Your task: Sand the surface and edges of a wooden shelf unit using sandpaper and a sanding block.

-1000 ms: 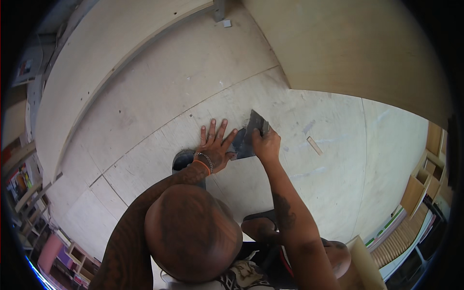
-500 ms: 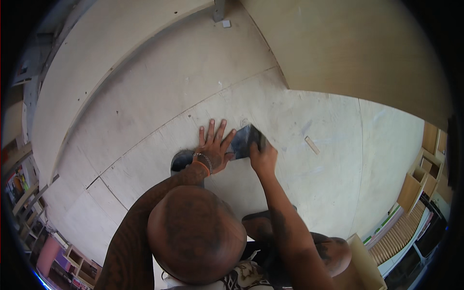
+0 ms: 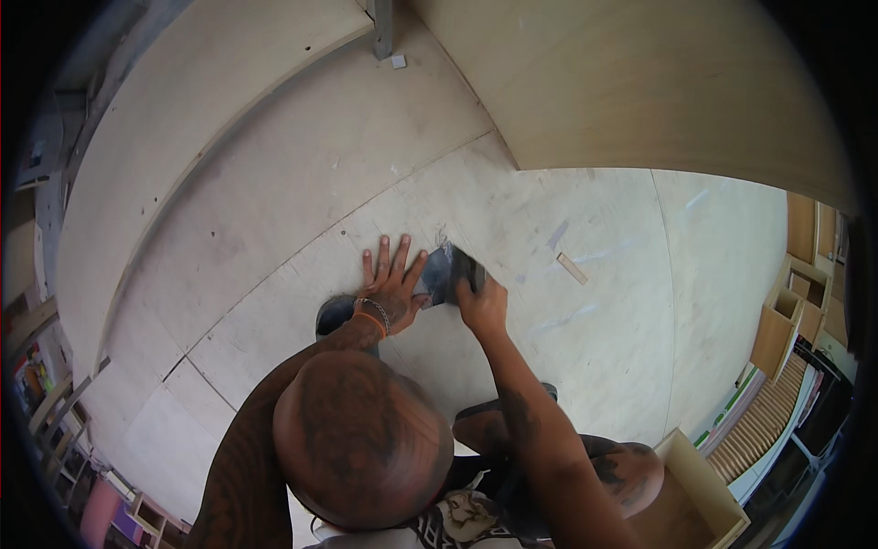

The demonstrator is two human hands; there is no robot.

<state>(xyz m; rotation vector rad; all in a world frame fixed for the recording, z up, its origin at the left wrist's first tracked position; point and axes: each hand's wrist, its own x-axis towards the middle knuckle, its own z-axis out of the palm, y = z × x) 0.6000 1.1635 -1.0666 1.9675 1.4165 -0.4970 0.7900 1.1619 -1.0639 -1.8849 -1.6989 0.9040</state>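
Note:
On the pale wooden floor (image 3: 604, 302), my left hand (image 3: 393, 284) lies flat with its fingers spread, its thumb side against a shiny blue-grey flat piece (image 3: 439, 273). From the right, my right hand (image 3: 483, 300) is closed around a dark flat piece (image 3: 468, 265) that is smeared by motion. It lies against the blue-grey piece; whether the two are one thing, I cannot tell. Just beyond them are dark scuffs on the boards. A black shoe (image 3: 334, 316) rests left of my left wrist.
A small wood strip (image 3: 572, 269) lies to the right of my right hand. A large wooden panel (image 3: 658, 82) stands at the far right, and a curved board (image 3: 174, 119) spans the left. An open wooden box (image 3: 700, 476) sits by my right knee (image 3: 631, 476).
The view has shifted slightly, so the floor and both hands appear farther left. My left hand stays flat; my right hand keeps its grip on the dark piece.

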